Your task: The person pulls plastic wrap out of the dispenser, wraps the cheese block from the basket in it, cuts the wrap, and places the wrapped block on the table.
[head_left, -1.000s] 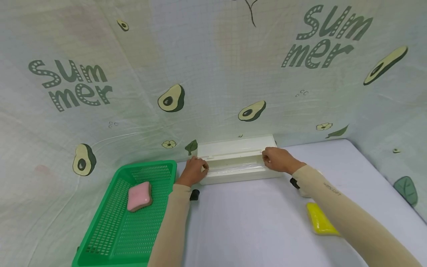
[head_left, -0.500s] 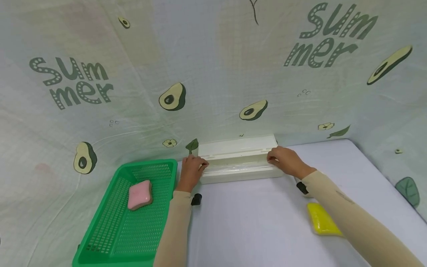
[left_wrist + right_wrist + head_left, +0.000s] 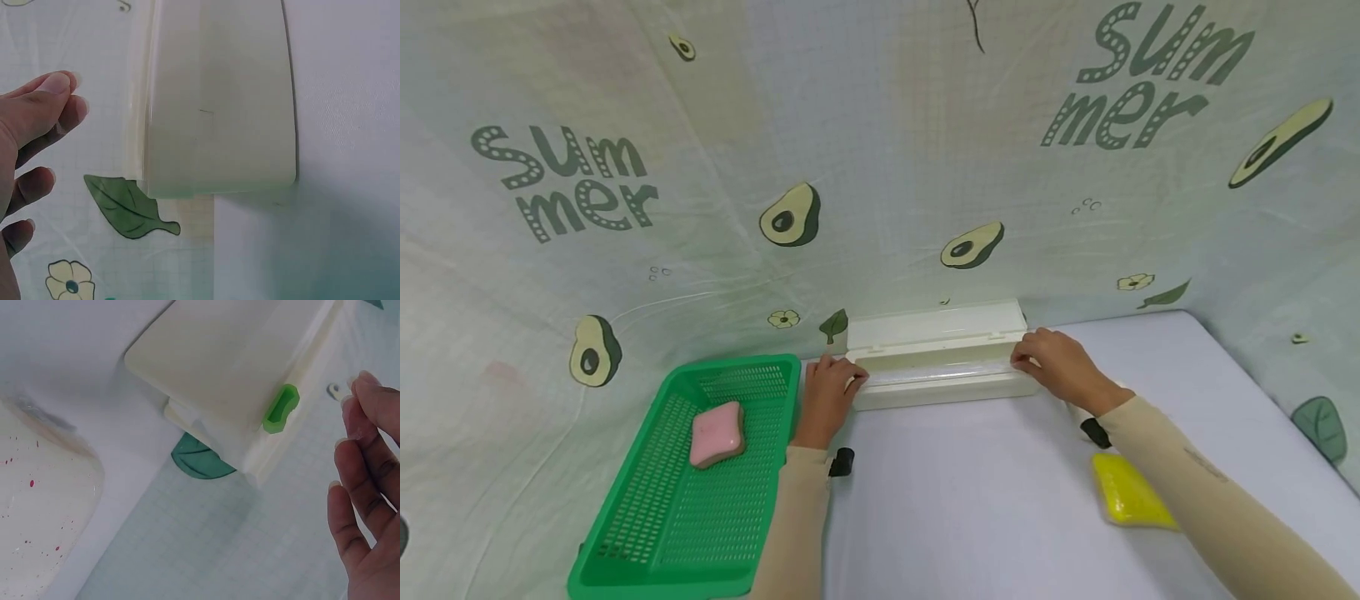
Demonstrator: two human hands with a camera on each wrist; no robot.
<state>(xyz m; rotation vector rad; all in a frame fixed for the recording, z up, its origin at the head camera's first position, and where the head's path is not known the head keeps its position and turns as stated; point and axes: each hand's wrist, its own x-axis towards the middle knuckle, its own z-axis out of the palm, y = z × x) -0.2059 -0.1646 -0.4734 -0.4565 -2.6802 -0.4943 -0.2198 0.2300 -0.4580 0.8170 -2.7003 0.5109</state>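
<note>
A long white cling film dispenser (image 3: pixel 947 390) stands at the back of the table, its lid (image 3: pixel 940 325) raised against the backdrop. Clear cling film (image 3: pixel 940 372) shines along its opening between the hands. At the left end, my left hand (image 3: pixel 829 396) pinches the film's edge between thumb and forefinger; the left wrist view shows those fingertips together beside the dispenser (image 3: pixel 219 100). My right hand (image 3: pixel 1060 362) pinches at the other end. In the right wrist view, a sliver of film shows at the fingers, and a green slider (image 3: pixel 281 409) sits on the dispenser.
A green basket (image 3: pixel 793 400) stands left, holding a pink bread-slice-shaped piece (image 3: pixel 717 433). A yellow piece (image 3: pixel 1127 492) lies right, partly under the right forearm. A white, red-speckled thing (image 3: pixel 44 500) lies near the right wrist. The printed backdrop (image 3: pixel 880 167) rises behind the dispenser.
My right hand has shifted to the right and my left hand slightly left, so they are a little farther apart. The dispenser has stayed in place.
</note>
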